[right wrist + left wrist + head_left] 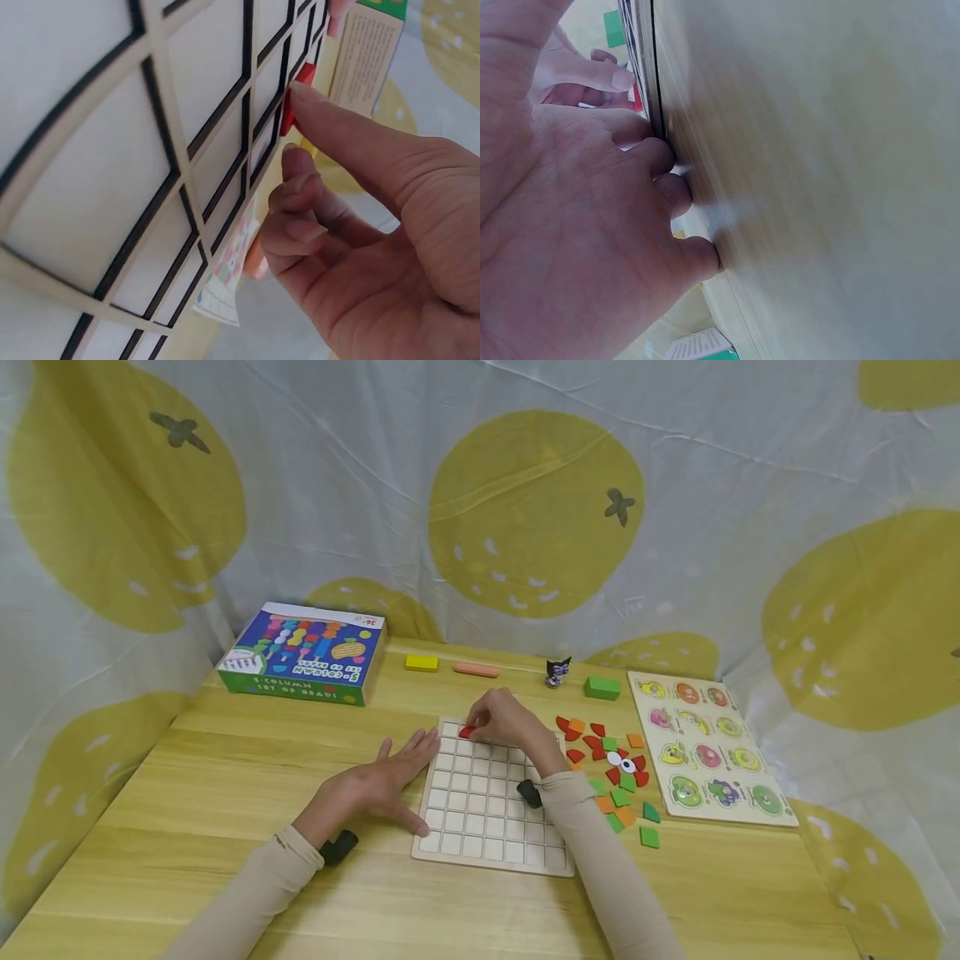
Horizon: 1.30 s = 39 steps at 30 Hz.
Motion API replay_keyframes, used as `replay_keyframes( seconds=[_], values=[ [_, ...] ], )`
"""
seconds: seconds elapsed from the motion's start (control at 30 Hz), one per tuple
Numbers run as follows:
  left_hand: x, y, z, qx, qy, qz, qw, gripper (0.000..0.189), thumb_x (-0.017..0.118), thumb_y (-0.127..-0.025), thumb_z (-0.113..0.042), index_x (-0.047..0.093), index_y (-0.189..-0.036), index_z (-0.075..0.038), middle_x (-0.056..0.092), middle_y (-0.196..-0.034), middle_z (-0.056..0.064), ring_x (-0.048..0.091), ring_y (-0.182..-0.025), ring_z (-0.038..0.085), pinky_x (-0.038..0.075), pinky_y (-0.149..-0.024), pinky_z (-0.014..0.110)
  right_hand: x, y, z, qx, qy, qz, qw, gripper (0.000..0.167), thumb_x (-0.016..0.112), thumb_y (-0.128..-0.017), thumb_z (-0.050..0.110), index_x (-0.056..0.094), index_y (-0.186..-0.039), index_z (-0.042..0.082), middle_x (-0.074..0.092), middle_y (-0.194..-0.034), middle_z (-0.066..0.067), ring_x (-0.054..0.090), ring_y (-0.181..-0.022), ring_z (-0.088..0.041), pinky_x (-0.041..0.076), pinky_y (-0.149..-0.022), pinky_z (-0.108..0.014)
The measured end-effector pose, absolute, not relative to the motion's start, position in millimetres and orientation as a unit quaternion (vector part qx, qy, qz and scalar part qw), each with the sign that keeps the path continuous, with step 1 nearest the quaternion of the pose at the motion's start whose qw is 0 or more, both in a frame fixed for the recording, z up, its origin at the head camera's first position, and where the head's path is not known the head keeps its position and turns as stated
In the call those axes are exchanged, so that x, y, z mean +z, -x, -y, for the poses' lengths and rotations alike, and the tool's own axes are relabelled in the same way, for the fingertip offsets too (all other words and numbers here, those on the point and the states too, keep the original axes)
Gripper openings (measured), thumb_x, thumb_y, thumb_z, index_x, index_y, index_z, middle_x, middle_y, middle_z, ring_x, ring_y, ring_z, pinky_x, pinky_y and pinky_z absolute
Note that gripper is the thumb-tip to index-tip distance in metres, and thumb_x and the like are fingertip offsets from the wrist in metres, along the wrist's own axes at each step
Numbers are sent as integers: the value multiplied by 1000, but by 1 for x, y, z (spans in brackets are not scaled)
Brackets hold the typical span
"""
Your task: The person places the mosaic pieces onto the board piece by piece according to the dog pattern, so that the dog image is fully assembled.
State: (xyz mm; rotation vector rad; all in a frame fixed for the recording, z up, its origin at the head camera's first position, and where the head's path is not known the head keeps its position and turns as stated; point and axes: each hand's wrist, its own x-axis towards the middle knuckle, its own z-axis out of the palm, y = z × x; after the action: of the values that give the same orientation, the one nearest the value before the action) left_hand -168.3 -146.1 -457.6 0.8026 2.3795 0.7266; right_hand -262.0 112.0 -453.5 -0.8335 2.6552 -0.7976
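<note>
A pale wooden grid board (pixel 468 822) lies on the table between the two hands. With its thumb and fingertips, my right hand (pixel 506 722) holds a small red rounded piece (pixel 467 732) at the board's far row, near the far left corner. In the right wrist view the thumb lies on the red piece (pixel 297 105), and the other fingers curl below it. My left hand (pixel 378 783) spreads along the board's left side, its thumb on the near left corner and its fingertips by the upper left edge.
Red, orange and green pieces (pixel 620 797) lie loose right of the board, with two white eye discs among them. A fruit puzzle (pixel 716 756) sits farther right. Behind are a bead-set box (pixel 303 653), yellow block (pixel 422 663), orange stick (pixel 476 669), small figure (pixel 556 672) and green block (pixel 602 687).
</note>
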Motion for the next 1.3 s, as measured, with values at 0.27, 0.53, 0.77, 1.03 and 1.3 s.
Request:
replay_keyframes(
  seconds=[0.27,0.53,0.77,1.03,1.3],
  values=[
    [-456,168,144,270,-297,-878,260,133,95,-82,-45,8,-171,2,-4,-181,18,-7,-167,39,-11,-127,71,-452,260,-117,-292,289,-904,116,7,86,-92,7,86,-100,7,80,-89,-2,64,-74,-10,55,-70,-25],
    [-456,166,141,278,-296,-874,268,133,95,-82,-44,7,-172,0,-6,-181,17,-9,-167,38,-12,-128,69,-450,247,-187,-400,252,-878,78,17,80,-98,9,83,-113,1,80,-99,-8,68,-80,-17,54,-71,-27],
    [-455,166,142,284,-289,-877,260,133,96,-81,-42,9,-172,1,-3,-181,17,-6,-167,38,-11,-128,69,-457,240,-244,-399,183,-897,47,22,80,-99,10,81,-118,0,76,-97,-9,69,-86,-24,56,-70,-28],
    [-454,165,142,279,-277,-883,257,135,98,-78,-44,11,-172,0,-1,-181,17,-5,-167,38,-9,-128,71,-464,240,-280,-397,154,-905,16,23,84,-94,4,80,-116,-3,78,-98,-14,70,-87,-30,57,-71,-27],
    [-456,165,142,282,-275,-884,251,136,98,-77,-44,11,-172,0,0,-181,18,-5,-167,38,-9,-127,71,-464,238,-306,-376,127,-917,33,26,84,-94,5,80,-119,-2,78,-110,-18,68,-91,-30,56,-71,-29]
  ],
)
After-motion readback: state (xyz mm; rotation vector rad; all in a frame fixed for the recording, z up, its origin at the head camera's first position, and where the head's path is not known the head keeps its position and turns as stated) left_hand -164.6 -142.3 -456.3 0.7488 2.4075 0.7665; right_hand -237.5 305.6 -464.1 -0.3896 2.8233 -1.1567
